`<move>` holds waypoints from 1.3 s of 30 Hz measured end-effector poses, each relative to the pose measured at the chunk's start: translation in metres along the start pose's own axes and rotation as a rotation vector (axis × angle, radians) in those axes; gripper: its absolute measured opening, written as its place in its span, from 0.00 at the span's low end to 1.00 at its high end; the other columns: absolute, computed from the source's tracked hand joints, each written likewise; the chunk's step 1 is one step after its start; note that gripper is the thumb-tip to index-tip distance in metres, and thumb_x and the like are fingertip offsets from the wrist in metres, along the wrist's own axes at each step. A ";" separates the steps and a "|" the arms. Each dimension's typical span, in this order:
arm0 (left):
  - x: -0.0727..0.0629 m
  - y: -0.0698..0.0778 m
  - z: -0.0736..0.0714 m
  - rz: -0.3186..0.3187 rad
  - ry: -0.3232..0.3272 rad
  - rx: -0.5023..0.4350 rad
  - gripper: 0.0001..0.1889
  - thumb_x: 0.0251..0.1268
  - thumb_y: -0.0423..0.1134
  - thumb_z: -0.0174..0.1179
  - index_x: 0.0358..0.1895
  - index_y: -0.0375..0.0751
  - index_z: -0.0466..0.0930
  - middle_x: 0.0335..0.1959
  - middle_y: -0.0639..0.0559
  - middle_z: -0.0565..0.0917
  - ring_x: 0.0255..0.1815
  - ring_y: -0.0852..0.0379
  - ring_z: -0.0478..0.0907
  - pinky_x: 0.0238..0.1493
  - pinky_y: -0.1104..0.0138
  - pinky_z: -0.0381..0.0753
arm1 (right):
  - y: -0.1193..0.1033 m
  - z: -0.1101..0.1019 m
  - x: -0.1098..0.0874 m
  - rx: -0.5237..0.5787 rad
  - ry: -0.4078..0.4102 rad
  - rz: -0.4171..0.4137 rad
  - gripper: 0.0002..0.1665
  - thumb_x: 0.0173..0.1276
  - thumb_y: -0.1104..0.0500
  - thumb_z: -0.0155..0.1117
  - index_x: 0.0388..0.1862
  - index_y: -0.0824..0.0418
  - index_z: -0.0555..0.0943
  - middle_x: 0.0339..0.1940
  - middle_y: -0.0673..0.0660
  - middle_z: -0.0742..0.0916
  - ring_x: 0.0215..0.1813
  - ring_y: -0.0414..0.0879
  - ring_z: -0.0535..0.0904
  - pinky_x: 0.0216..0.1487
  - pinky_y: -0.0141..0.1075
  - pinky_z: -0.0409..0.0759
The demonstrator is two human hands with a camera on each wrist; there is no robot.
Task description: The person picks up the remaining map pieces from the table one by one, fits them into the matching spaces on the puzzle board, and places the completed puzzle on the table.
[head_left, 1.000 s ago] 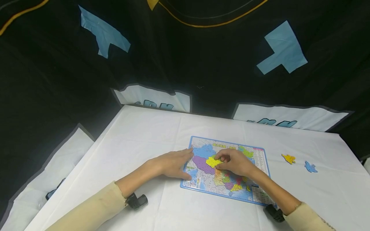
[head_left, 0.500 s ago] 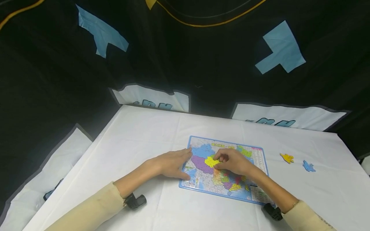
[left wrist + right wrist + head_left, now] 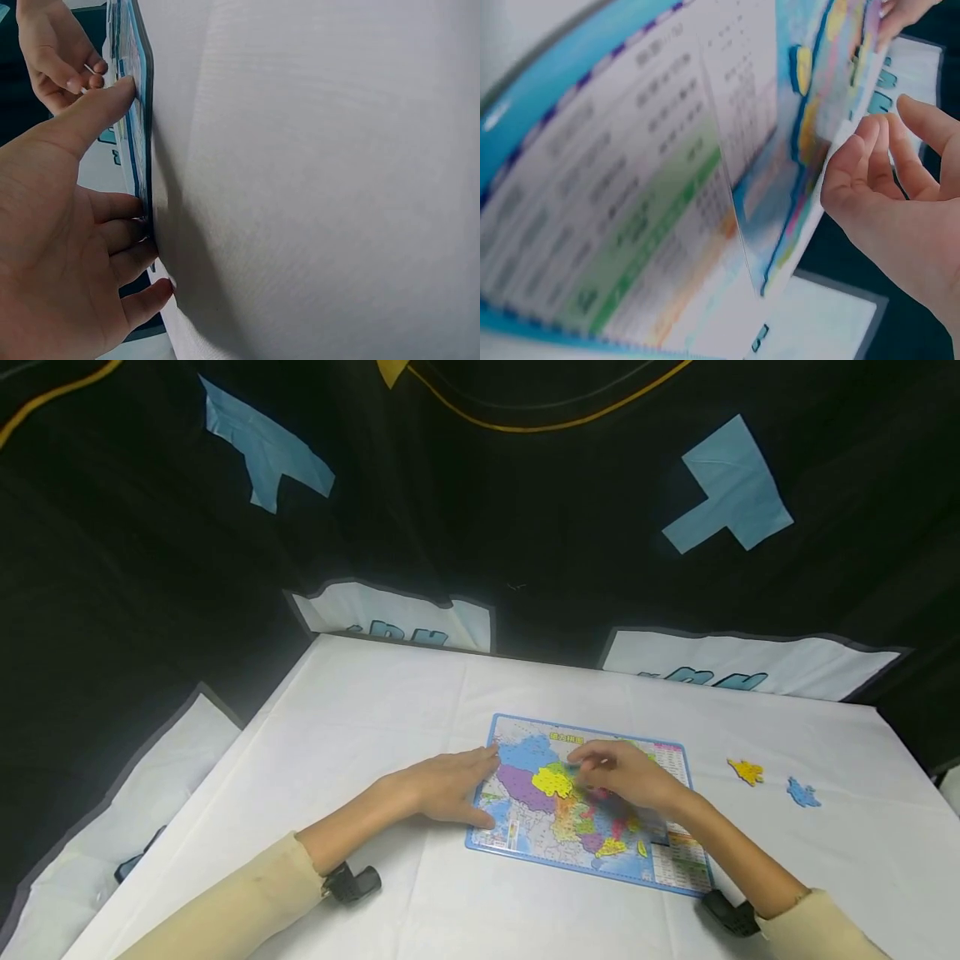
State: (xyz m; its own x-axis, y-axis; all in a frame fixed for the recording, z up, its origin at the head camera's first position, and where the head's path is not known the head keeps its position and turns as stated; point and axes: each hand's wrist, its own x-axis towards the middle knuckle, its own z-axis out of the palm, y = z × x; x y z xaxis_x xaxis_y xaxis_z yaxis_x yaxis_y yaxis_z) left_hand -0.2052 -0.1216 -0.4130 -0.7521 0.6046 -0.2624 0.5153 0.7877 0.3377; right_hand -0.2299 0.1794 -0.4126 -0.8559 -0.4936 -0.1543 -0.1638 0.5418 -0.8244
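Observation:
A blue-bordered map puzzle board (image 3: 585,870) lies flat on the white table. Spread fingers of my left hand (image 3: 450,785) rest along its left edge, thumb over the border in the left wrist view. Right of centre, my right hand (image 3: 626,772) hovers close over the board, its fingers bent and holding nothing. Just left of those fingertips, the yellow puzzle piece (image 3: 552,782) sits beside the purple piece (image 3: 517,783). The right wrist view shows a gap between thumb and fingers. My right hand hides part of the board's upper middle.
Two loose puzzle pieces lie on the table to the right of the board: an orange-yellow one (image 3: 746,771) and a blue one (image 3: 803,792). A black cloth (image 3: 525,510) hangs behind the table's far edge.
My right hand has let go of the yellow piece and moved up and to the right. The yellow piece stays on the board. My left hand keeps its place.

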 end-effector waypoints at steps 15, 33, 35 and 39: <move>0.000 0.001 0.000 -0.003 -0.005 0.003 0.46 0.64 0.59 0.65 0.77 0.34 0.58 0.80 0.43 0.52 0.79 0.51 0.50 0.76 0.58 0.54 | 0.007 -0.050 -0.050 -0.050 0.243 0.034 0.25 0.75 0.50 0.61 0.63 0.64 0.79 0.57 0.62 0.83 0.52 0.52 0.78 0.54 0.45 0.75; 0.000 0.001 0.001 0.000 -0.005 0.002 0.47 0.63 0.60 0.64 0.77 0.35 0.57 0.80 0.44 0.50 0.79 0.51 0.49 0.76 0.58 0.53 | 0.062 -0.110 -0.121 0.087 0.489 0.088 0.14 0.76 0.52 0.60 0.58 0.49 0.81 0.47 0.31 0.83 0.46 0.29 0.80 0.43 0.21 0.78; 0.000 0.000 0.001 -0.004 -0.006 0.003 0.47 0.63 0.60 0.64 0.77 0.36 0.57 0.80 0.45 0.50 0.79 0.51 0.49 0.76 0.58 0.53 | 0.070 -0.116 -0.126 0.126 0.526 0.080 0.12 0.76 0.54 0.61 0.56 0.46 0.81 0.47 0.31 0.83 0.45 0.27 0.79 0.42 0.20 0.78; -0.001 0.000 0.000 -0.009 -0.007 0.002 0.47 0.63 0.60 0.64 0.77 0.36 0.58 0.80 0.45 0.51 0.79 0.51 0.49 0.76 0.57 0.53 | 0.085 -0.127 -0.134 0.168 0.595 0.087 0.12 0.75 0.56 0.61 0.53 0.43 0.81 0.44 0.29 0.83 0.43 0.24 0.79 0.39 0.18 0.77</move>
State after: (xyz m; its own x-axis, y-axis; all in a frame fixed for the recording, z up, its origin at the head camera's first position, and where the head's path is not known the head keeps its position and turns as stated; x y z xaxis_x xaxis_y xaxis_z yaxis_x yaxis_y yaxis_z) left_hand -0.2045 -0.1219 -0.4131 -0.7536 0.5986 -0.2717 0.5095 0.7930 0.3341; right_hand -0.1913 0.3781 -0.3929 -0.9972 0.0371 0.0656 -0.0436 0.4246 -0.9043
